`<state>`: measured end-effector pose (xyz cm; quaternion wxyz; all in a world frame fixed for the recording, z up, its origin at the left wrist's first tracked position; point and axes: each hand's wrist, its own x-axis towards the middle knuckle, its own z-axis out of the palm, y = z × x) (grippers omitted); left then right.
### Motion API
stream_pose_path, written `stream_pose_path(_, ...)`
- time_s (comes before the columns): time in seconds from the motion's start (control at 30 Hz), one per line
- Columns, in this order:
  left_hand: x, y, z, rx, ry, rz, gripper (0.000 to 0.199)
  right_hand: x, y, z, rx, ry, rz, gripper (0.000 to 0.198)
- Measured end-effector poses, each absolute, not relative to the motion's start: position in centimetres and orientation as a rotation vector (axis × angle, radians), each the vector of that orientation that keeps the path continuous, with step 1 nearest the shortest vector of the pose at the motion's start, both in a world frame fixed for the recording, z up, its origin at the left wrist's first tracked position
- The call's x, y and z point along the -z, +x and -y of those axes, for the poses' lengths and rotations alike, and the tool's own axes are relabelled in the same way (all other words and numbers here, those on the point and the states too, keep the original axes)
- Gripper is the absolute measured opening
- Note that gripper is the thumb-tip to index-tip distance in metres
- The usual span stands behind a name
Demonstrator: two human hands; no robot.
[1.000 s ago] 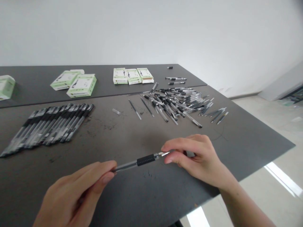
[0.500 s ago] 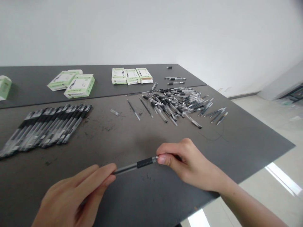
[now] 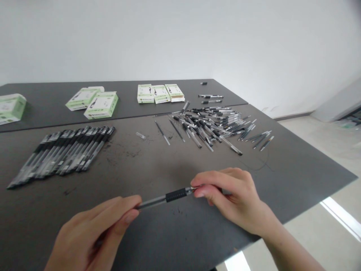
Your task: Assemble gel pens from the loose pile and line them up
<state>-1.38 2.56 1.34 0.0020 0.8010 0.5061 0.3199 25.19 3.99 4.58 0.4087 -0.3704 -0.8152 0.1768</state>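
Note:
A clear gel pen (image 3: 158,201) with a black rubber grip is held above the dark table, nearly level, its tip end to the right. My left hand (image 3: 98,233) pinches the rear of the barrel between thumb and fingers. At the other end, my right hand (image 3: 229,195) is closed, with thumb and forefinger pinched at the pen's tip. What exactly lies between those fingertips is partly hidden. Farther back lies a loose heap of pens and pen parts (image 3: 208,124), and to the left a slanted row of capped pens (image 3: 67,150).
Green and white boxes (image 3: 102,106) stand on the back table, with more boxes (image 3: 160,94) near its middle and one at far left. Thin refills (image 3: 163,133) and a small clear cap (image 3: 140,135) lie before them. The table's right edge drops to a pale floor (image 3: 332,169).
The view has turned slightly left, shifting the scene rightward. My right fingers have slid a little outward along the tip, showing more of it. My left hand keeps its hold.

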Motion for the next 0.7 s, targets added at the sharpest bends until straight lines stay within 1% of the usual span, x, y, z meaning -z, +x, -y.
stream_pose_path(0.1,-1.2,-1.5,-2.6,-0.942,2.646,-1.471,0.021,-4.5,25.1,-4.0,-0.457,-0.98,2.088,0.007)
stream_pose_path(0.27,-1.3,-1.3,-2.8,-1.003,2.695,-1.459,0.019,-4.2,24.7,-4.2,-0.604,-1.087,2.006,0.01)
stream_pose_path(0.37,-1.7,-0.7,-2.8,-1.071,2.696,-1.439,0.017,-3.8,24.3,-4.4,-0.804,-1.13,1.843,0.013)
stream_pose_path(0.43,-2.1,-0.4,-2.8,-1.116,2.661,-1.429,0.017,-3.6,24.3,-4.6,-0.982,-1.095,1.717,0.019)
stream_pose_path(0.5,-2.4,-0.2,-2.9,-1.121,2.632,-1.406,0.02,-3.5,24.6,-4.7,-1.073,-1.03,1.637,0.027)
stream_pose_path(0.6,-2.7,0.0,-3.1,-1.067,2.632,-1.422,0.028,-3.4,25.9,-5.4,-0.965,-1.017,1.555,0.038)
stream_pose_path(0.7,-2.7,0.0,-3.2,-0.995,2.664,-1.478,0.034,-3.4,28.5,-6.7,-0.731,-1.262,1.449,0.038)
